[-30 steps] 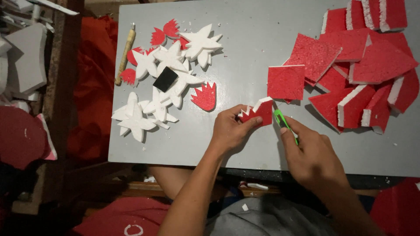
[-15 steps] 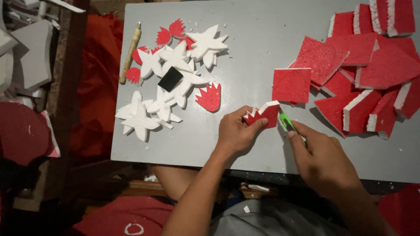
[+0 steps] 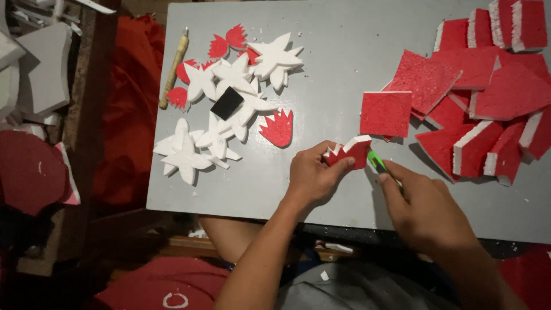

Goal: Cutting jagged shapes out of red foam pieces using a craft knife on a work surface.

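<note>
Foam piece [image 3: 349,154], red on top and white inside, sits mid-frame on the grey surface [image 3: 344,57], pinched in the left hand [image 3: 313,178]. Right hand [image 3: 425,209] is closed around a green knife [image 3: 376,161]. Looks light and crumbly, so hold the solid middle, not the thin points.
</note>
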